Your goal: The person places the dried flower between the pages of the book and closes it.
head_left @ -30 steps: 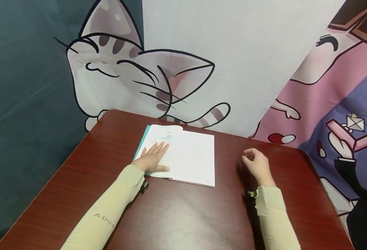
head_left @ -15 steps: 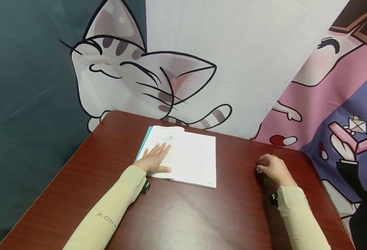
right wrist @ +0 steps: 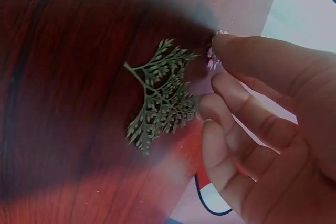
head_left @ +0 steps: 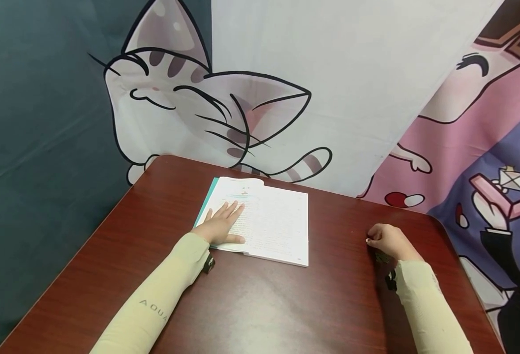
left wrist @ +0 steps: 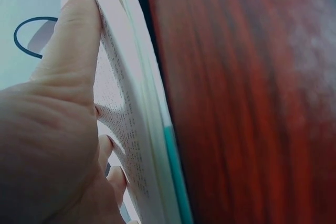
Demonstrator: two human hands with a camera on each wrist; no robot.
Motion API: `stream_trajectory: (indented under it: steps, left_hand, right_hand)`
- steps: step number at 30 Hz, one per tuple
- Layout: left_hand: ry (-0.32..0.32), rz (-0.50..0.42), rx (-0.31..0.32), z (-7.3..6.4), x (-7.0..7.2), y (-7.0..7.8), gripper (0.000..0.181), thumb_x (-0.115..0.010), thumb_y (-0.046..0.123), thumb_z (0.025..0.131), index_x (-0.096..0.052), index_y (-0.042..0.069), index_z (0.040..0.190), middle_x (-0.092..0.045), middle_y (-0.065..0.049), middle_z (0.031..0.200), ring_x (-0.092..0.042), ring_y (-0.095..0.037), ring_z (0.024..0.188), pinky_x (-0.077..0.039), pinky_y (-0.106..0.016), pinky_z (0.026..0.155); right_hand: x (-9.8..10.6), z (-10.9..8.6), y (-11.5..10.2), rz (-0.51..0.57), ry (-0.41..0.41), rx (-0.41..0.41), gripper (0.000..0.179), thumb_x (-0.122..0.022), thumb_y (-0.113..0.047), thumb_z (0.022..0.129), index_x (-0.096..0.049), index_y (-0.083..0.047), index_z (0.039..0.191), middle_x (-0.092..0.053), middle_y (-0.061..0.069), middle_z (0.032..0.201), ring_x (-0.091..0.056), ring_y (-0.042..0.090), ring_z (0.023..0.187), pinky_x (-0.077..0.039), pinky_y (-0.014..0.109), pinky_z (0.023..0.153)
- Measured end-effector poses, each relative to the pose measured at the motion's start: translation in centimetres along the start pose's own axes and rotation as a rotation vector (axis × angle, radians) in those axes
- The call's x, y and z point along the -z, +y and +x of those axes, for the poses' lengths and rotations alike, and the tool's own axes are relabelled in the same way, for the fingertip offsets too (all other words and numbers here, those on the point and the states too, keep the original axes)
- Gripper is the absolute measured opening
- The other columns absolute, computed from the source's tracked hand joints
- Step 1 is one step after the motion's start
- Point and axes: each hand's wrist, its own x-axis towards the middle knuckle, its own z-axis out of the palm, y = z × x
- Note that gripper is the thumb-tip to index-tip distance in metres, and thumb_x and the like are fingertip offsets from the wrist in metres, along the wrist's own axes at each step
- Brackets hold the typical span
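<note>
My left hand [head_left: 219, 229] lies flat with spread fingers on the left page of an open book [head_left: 277, 223]. In the left wrist view its thumb [left wrist: 73, 35] stretches along the printed page [left wrist: 123, 103]. My right hand [head_left: 392, 241] is low over the right side of the table. Its thumb and a finger pinch a tiny pink-and-white flower [right wrist: 212, 59], partly covered by the thumb tip. The other fingers are loosely curled. A flat green leafy sprig [right wrist: 157, 95] lies on the table just beside those fingers; in the head view the hand partly hides it.
The reddish-brown wooden table [head_left: 260, 305] carries the book near its far middle. Behind the table hangs a cloth with cartoon drawings [head_left: 348, 88], close to the far edge. A teal cover edge [head_left: 206, 200] shows along the book's left side.
My right hand has moved right and slightly nearer, down to the flower beside the sprig, and its fingers have closed on the flower. The left hand stays on the book.
</note>
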Motion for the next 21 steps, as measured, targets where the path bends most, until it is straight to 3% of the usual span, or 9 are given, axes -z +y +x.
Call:
stream_trajectory:
  steps: [10,21]
  left_hand:
    - [-0.002,0.006,0.005,0.12,-0.06,-0.07,0.103,-0.065,0.058,0.093,-0.007,0.012,0.165,-0.001,-0.013,0.17,0.002,-0.038,0.155,-0.001,-0.07,0.117]
    - [-0.012,-0.025,0.003,0.01,-0.03,-0.18,0.104,-0.067,0.055,0.093,-0.006,0.013,0.165,0.0,-0.013,0.17,0.003,-0.037,0.155,0.002,-0.068,0.118]
  right_hand:
    - [0.06,0.55,-0.24,-0.003,-0.038,0.01,0.015,-0.076,-0.002,0.081,-0.068,0.005,0.092,-0.068,0.012,0.081,-0.064,0.026,0.075,-0.055,0.047,0.069]
    - [0.16,0.86,-0.42,-0.037,-0.069,0.013,0.007,-0.074,-0.002,0.081,-0.069,0.0,0.084,-0.067,0.01,0.081,-0.061,0.021,0.071,-0.054,0.043,0.066]
